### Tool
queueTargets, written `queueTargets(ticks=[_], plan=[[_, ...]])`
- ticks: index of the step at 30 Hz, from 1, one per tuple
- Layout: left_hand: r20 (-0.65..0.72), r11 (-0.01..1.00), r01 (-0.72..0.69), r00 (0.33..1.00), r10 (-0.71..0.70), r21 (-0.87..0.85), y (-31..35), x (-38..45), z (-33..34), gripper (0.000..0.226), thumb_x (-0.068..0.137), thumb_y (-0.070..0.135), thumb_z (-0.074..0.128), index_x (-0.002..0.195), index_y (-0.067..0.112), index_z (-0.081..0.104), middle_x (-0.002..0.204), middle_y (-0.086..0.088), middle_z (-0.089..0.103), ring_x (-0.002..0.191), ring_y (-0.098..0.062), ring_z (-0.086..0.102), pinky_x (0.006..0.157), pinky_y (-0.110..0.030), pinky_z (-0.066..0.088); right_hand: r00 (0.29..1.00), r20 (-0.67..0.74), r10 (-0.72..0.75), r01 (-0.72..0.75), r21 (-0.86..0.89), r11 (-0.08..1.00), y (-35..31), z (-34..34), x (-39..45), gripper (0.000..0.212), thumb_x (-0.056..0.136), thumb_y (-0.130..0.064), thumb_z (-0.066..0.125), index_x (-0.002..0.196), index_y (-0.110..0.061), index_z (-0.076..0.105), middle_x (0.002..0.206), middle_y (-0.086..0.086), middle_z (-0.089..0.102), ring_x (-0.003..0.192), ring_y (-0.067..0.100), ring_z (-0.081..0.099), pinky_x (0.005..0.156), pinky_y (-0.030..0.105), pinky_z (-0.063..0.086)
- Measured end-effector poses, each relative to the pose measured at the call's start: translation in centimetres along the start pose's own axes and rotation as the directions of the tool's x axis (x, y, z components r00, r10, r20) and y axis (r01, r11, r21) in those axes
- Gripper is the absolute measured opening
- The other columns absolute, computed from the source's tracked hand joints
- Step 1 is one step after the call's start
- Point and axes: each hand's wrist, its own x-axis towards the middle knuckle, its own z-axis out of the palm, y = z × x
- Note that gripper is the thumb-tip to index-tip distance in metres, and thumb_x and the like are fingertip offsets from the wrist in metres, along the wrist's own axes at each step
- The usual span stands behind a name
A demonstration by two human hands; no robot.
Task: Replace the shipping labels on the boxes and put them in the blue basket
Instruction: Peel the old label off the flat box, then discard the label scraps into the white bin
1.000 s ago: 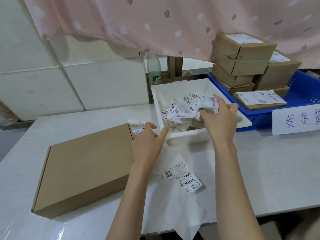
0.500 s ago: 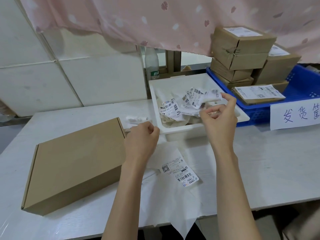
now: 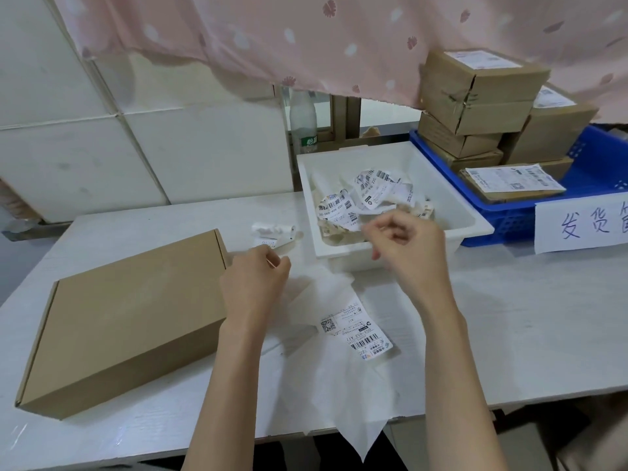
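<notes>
Left hand (image 3: 253,283): curled at the flat box's far right corner, maybe pinching a thin white strip; I cannot tell.
Right hand (image 3: 406,248): fingers curled, grasping nothing, over the white tray's (image 3: 475,217) near rim.
Flat box (image 3: 125,317): on the tabletop (image 3: 526,317) at 9 o'clock, bare lid.
Blue basket (image 3: 598,154): at 2 o'clock, holding labelled boxes.
New label (image 3: 356,329): flat between the forearms.

I see matt brown cardboard on the flat box (image 3: 129,314). White tray (image 3: 472,212) smooth plastic, slight sheen. Blue basket (image 3: 509,222) perforated plastic. Labels (image 3: 360,331) thin printed paper. Curtain (image 3: 306,39) soft pink cloth.
</notes>
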Motion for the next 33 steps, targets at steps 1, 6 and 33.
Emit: queueTargets(ticks=[1, 6, 33], plan=[[-0.007, 1.0, 0.012, 1.0, -0.012, 0.005, -0.3, 0.1, -0.1, 0.015, 0.089, 0.03, 0.054, 0.088, 0.021, 0.066, 0.081, -0.001, 0.07, 0.079, -0.024, 0.062, 0.063, -0.029, 0.035, 0.998, 0.069, 0.002, -0.002, 0.0, 1.0, -0.4, 0.7, -0.1, 0.012, 0.084, -0.011, 0.072, 0.073, -0.01, 0.069, 0.051, -0.001, 0.057, 0.047, 0.006, 0.054, 0.053, 0.019, 0.043], [0.021, 1.0, 0.009, 1.0, -0.01, 0.026, -0.9, 1.8, -0.2, 0.024, 0.091, 0.024, 0.053, 0.113, 0.015, 0.058, 0.114, -0.005, 0.061, 0.1, -0.03, 0.061, 0.076, -0.034, 0.041, 0.926, 0.377, 0.027, 0.042, -0.172, 0.984, -1.2, 8.2, -0.3, 0.015, 0.087, -0.004, 0.061, 0.095, -0.012, 0.072, 0.088, 0.0, 0.069, 0.066, 0.012, 0.068, 0.068, 0.023, 0.052], [0.282, 0.264, 0.322, 0.942, -0.18, -0.909, -1.8, 3.3, -0.7, 0.015, 0.099, 0.014, 0.052, 0.11, 0.004, 0.058, 0.076, 0.0, 0.065, 0.053, -0.005, 0.06, 0.047, -0.016, 0.047, 0.967, 0.236, -0.097, 0.2, -0.466, 0.862, 0.5, 15.3, 1.6, 0.007, 0.077, -0.017, 0.062, 0.081, -0.021, 0.067, 0.079, -0.007, 0.068, 0.095, 0.017, 0.053, 0.086, 0.034, 0.041]])
